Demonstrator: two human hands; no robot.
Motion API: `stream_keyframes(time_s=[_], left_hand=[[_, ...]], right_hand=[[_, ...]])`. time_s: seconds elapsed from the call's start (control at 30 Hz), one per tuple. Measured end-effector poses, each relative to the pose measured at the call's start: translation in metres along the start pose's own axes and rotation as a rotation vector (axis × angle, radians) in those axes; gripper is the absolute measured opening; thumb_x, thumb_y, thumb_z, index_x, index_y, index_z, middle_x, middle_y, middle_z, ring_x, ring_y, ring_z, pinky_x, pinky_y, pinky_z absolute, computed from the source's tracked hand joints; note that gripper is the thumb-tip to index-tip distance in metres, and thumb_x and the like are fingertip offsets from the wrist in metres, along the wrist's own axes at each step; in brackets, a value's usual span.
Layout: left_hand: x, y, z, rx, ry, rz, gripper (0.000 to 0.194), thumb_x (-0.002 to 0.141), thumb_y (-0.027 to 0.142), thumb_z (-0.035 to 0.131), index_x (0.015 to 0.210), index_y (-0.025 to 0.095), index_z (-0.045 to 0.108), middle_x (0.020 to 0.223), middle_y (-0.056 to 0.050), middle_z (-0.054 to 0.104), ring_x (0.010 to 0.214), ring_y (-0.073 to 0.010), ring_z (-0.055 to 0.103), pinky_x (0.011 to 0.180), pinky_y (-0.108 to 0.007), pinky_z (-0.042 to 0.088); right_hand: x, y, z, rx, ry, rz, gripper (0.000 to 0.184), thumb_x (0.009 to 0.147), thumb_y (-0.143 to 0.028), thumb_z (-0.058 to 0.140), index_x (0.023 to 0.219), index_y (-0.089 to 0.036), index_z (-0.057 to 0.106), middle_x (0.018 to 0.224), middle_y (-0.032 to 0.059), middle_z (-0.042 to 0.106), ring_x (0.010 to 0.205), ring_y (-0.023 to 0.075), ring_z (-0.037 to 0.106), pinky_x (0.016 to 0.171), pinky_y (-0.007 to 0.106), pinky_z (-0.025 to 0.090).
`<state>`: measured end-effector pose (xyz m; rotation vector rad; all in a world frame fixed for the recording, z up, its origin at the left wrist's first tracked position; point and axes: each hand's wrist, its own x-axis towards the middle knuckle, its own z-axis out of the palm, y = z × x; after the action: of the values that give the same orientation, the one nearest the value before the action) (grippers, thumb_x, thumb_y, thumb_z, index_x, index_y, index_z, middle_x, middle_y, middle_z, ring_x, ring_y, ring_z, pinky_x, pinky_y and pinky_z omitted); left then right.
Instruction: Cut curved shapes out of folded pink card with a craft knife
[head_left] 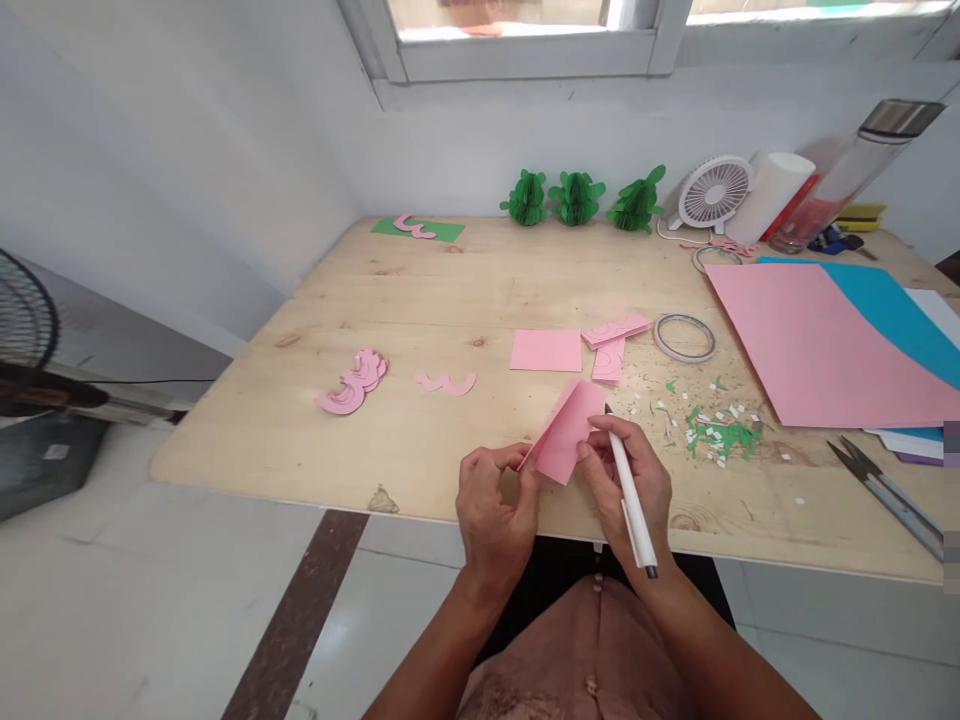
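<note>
Left hand (496, 507), right hand (651, 480) (plus pen (631, 490)) pinch pink sheet (568, 437) — fold looks unfinished, scallops (367, 370) left of it already cut

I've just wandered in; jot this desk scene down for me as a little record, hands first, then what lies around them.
Left hand: pinching the folded pink paper
Right hand: holding a white pen, fingers at the paper's right side
Left on table: pile of pink cutouts, single pink cutout
Right on table: green and white scraps, open scissors, large pink sheet
Near wall: three green paper figures, small white fan
</note>
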<state>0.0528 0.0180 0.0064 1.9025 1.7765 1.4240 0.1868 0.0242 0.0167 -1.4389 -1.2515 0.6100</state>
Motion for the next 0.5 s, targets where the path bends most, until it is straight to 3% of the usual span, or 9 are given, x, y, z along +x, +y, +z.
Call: stream_keyframes(time_s=[0.2,0.33,0.5], left_hand=[[0.018,-0.025,-0.016,0.277,0.025,-0.006,0.01,0.091,0.028,0.052,0.084,0.023,0.058,0.077,-0.001,0.065,0.075,-0.0179,0.063,0.069,-0.029,0.049],[0.034,-0.049,-0.025,0.382,0.032,-0.016,0.007,0.089,0.025,0.051,0.086,0.022,0.057,0.078,-0.003,0.065,0.077,-0.0212,0.061,0.076,-0.034,0.047],[0.049,-0.071,-0.03,0.498,-0.063,0.018,0.007,0.086,0.021,0.051,0.082,0.022,0.057,0.073,-0.004,0.064,0.074,-0.023,0.06,0.082,-0.038,0.042]], right_hand=[[0.001,0.001,-0.011,0.049,0.009,0.099,0.026,0.083,-0.034,0.063,0.106,-0.023,0.062,0.081,0.0014,0.065,0.062,0.0138,0.061,0.051,0.024,0.052],[0.001,-0.004,-0.019,0.055,0.017,0.123,0.025,0.081,-0.034,0.064,0.104,-0.023,0.063,0.078,-0.0004,0.065,0.056,0.0117,0.059,0.054,0.024,0.052],[0.001,-0.008,-0.023,0.026,0.044,0.108,0.022,0.08,-0.033,0.066,0.1,-0.023,0.066,0.076,0.0001,0.065,0.062,0.0131,0.061,0.054,0.023,0.051]])
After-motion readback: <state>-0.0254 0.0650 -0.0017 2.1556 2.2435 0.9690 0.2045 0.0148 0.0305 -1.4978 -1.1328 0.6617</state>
